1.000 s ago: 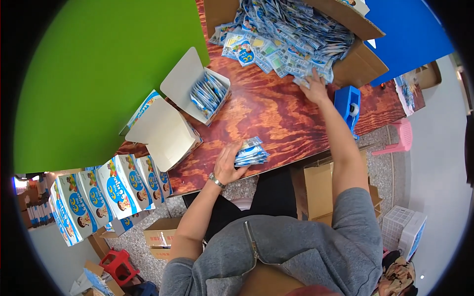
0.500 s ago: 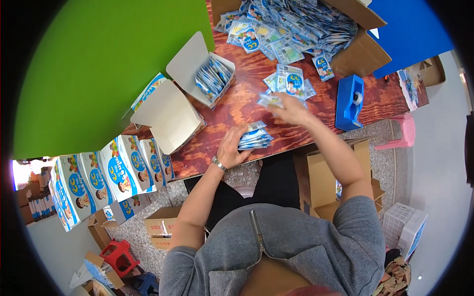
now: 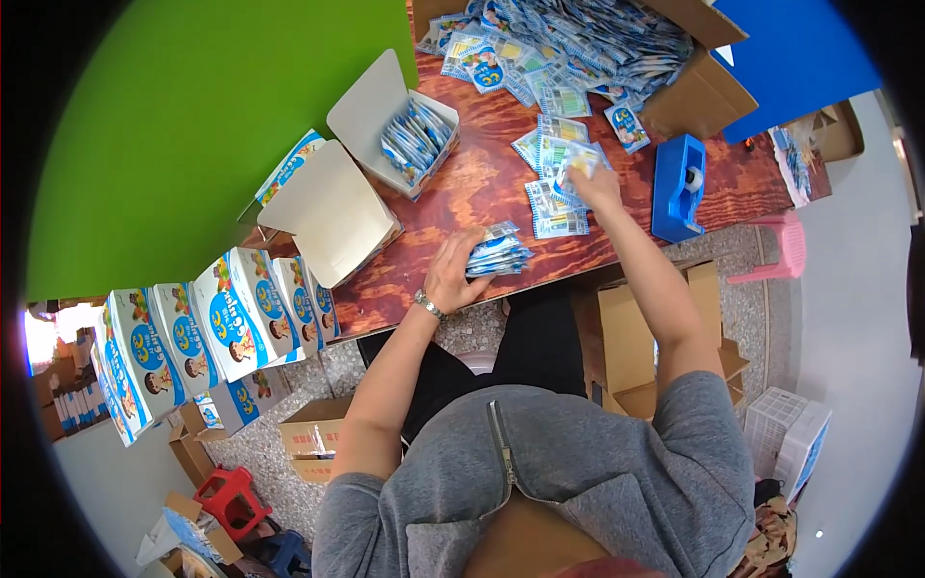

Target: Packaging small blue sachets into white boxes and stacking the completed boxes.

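Observation:
My left hand (image 3: 453, 274) is closed around the left side of a small stack of blue-and-white sachets (image 3: 499, 252) near the table's front edge. To the right, my right hand (image 3: 595, 186) pinches a sachet (image 3: 576, 159) over a loose pile. Two loose sachets (image 3: 559, 210) lie flat just left of that hand, overlapping. Behind it more loose sachets (image 3: 562, 128) are spread on the wood. Further left, an open white carton (image 3: 431, 154) holds a row of upright sachets (image 3: 414, 140).
A big cardboard box (image 3: 708, 96) spills many sachets at the back. At the right stands a blue tape dispenser (image 3: 678, 193). An open white carton (image 3: 328, 226) is at the left, beside several printed cartons (image 3: 231, 313). A green panel (image 3: 212, 125) borders the table (image 3: 462, 173).
My right hand has moved right and slightly away from me, onto the loose pile. Sachets now lie flat where it was. My left hand stays at the stack.

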Motion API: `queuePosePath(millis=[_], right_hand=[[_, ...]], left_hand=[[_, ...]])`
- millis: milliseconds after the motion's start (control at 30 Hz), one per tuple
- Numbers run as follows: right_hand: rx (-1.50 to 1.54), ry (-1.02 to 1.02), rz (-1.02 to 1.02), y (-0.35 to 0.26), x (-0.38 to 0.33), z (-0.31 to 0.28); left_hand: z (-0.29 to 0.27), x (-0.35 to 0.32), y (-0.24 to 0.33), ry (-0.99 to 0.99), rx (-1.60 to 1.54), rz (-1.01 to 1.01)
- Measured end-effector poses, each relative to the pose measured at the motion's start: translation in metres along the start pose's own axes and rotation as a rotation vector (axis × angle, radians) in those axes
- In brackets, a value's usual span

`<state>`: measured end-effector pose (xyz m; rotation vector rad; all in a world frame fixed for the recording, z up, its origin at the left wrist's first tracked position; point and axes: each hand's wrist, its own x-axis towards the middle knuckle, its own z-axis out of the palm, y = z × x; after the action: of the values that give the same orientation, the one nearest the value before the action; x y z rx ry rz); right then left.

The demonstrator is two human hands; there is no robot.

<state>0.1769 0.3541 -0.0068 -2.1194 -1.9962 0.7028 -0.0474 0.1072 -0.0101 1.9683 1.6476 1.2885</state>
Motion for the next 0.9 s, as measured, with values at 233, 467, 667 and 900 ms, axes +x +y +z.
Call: queuePosePath(millis=[233,467,667,900], right_hand=[[0.224,0.085,-0.387,0.000,0.002,-0.050],[-0.301,-0.535,-1.050,-0.021,0.011,-0.087],[-0.530,-0.459,-0.888,-0.040,-0.018,-0.052],[-0.526,-0.435,-0.964,-0.039,-0.010,-0.077]], left_hand=[[0.000,-0.001,0.000,-0.004,-0.001,-0.003],[0.000,0.000,0.000,0.016,-0.010,0.018],[-0.004,-0.004,0.006,-0.037,-0.014,-0.028],[-0.007,-0.006,0.007,-0.067,-0.025,0.008]])
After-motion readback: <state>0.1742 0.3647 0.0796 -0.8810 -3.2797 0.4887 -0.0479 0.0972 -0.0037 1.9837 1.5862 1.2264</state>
